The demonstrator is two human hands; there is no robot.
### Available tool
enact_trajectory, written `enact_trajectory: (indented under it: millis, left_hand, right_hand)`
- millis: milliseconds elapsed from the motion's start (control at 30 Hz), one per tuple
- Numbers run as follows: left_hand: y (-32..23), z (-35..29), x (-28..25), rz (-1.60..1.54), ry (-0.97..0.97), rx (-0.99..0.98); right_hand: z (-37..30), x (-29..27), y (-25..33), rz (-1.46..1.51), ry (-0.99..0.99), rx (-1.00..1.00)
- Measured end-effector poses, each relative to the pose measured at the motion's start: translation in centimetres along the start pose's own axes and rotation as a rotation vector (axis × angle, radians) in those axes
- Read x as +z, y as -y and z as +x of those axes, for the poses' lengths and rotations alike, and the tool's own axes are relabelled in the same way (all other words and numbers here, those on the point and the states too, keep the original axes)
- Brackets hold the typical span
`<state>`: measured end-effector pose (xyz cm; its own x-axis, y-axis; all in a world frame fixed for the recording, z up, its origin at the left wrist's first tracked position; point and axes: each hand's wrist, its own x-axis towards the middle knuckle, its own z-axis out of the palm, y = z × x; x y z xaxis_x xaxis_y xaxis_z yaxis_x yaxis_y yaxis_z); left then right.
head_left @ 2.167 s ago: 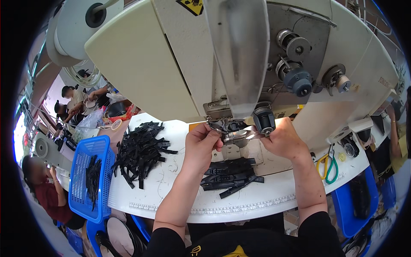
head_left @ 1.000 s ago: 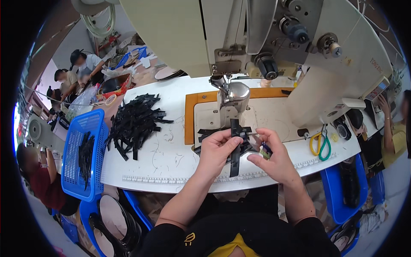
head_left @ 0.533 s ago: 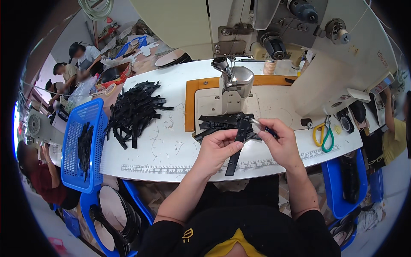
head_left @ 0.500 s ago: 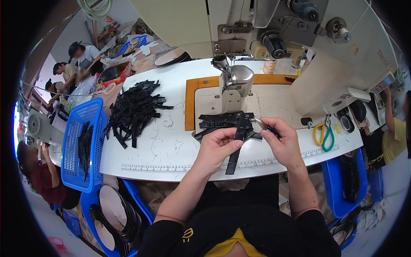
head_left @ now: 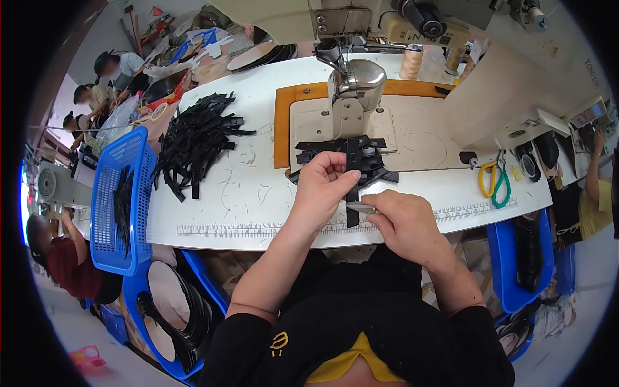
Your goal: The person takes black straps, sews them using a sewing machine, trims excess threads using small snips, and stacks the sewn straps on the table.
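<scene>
My left hand [head_left: 325, 184] pinches a black strap piece [head_left: 352, 187] between thumb and fingers, so that it hangs lengthwise toward me over the table's front edge area. My right hand [head_left: 406, 222] is closed around a small cutter with a pointed silver blade [head_left: 361, 207]; its handle is hidden in the palm. The blade lies across the lower part of the strap, just below my left thumb. Behind the hands, more black straps [head_left: 374, 169] lie in a loose bunch at the foot of the sewing machine's post [head_left: 351, 116].
A heap of black straps [head_left: 200, 138] lies left on the white table [head_left: 258, 222]. Beside it stands a blue basket [head_left: 138, 193]. Yellow-and-green-handled scissors [head_left: 494, 184] rest at the right. The sewing machine body [head_left: 516, 77] rises behind. Several people work at the far left.
My right hand has moved down and left, bringing the blade from the strap's upper end to its lower part. The view has tilted, shifting the table upward.
</scene>
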<state>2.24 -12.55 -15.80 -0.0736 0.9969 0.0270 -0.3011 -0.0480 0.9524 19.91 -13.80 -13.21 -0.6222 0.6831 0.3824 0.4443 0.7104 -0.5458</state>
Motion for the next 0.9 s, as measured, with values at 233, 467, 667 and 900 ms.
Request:
enact_trajectory:
  millis: [233, 467, 667, 900]
  left_hand:
    - [-0.6, -0.2, 0.0, 0.032, -0.036, 0.010]
    - [-1.1, -0.2, 0.2, 0.091, -0.097, 0.028]
    - [-0.8, -0.5, -0.6, 0.103, -0.141, 0.068]
    - [-1.0, -0.7, -0.1, 0.046, -0.163, 0.028]
  right_hand:
    - [-0.8, -0.5, 0.4, 0.007, -0.083, 0.014]
    - [-0.6, 1.8, 0.3, -0.121, -0.081, 0.016]
    - [-1.2, 1.6, 0.4, 0.017, -0.188, 0.075]
    - [-0.7, 2.6, 0.2, 0.015, -0.182, 0.065]
